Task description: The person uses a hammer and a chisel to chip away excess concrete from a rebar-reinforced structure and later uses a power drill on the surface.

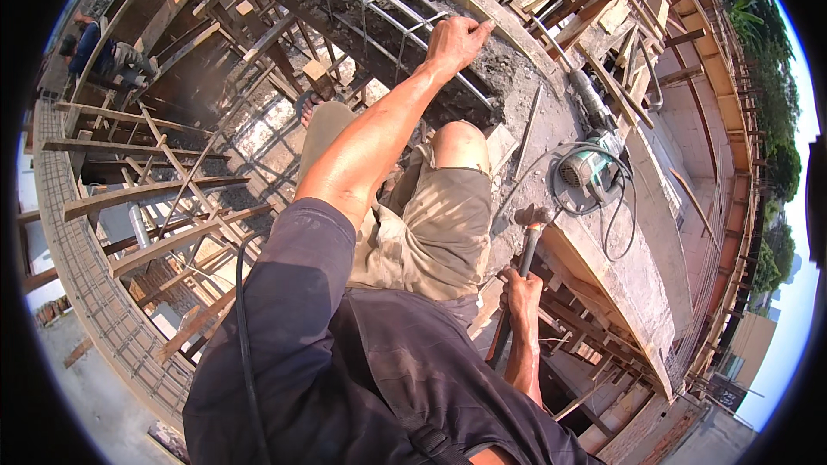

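My left hand [458, 45] reaches forward over a broken-out concrete beam [508, 69], at the end of a steel rebar cage [370, 0]. Its fingers are curled together; whatever may be in them is hidden. Lower and to the right, my right hand [523, 293] is wrapped round the handle of a hammer [527, 250]. The hammer's head [534, 215] points away from me, beside the edge of the concrete. Just beyond it a green and grey power tool [590, 168] with a long barrel lies on the concrete, its black cord looped around it.
Concrete rubble and a thin rod [530, 129] lie near my bent knee. On the left, timber props and planks [164, 198] cross a deep open space. Another person [108, 56] is at work far left. Wooden formwork [603, 284] edges the right side.
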Available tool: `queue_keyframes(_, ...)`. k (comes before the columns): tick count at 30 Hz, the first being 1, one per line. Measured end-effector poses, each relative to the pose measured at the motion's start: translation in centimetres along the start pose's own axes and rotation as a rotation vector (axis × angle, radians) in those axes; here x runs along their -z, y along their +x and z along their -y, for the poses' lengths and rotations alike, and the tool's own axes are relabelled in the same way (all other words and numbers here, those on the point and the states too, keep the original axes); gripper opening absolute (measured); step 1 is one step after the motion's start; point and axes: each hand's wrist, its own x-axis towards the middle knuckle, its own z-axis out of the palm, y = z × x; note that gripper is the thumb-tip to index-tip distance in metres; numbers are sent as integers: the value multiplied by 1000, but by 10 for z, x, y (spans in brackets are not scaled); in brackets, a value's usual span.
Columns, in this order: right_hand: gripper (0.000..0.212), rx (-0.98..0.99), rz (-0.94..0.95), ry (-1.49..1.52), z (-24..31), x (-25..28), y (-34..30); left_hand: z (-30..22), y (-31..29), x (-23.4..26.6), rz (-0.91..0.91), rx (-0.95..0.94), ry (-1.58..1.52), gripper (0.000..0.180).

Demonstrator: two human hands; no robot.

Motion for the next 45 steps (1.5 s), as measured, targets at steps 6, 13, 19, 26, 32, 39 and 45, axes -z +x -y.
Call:
queue_keyframes(6, 26, -140, -38, 66, -52, 15, -11, 7, 23, -18, -309, -135, 41, 45)
queue_keyframes(13, 35, 247, -58, -414, 37, 19, -9, 17, -1, 37, -340, -197, -101, 57)
queue_keyframes(19, 38, 726, 97, -519, 225, -54, -34, 102, -86, 101, -369, 216, -3, 36)
queue_keyframes(26, 42, 1147, 121, -631, 349, -143, -22, 104, -121, 111, -22, 210, 147, 23)
queue_keyframes(32, 31, 745, 86, -999, 338, -116, 7, 126, -117, 131, -129, 227, 63, 28)
queue_keyframes(39, 32, 855, 231, -777, 384, -156, -93, 133, -116, 137, -31, 273, 103, 27)
queue_keyframes(45, 35, 864, 29, -1253, 351, -130, -6, 125, -115, 136, -33, 299, 45, 29)
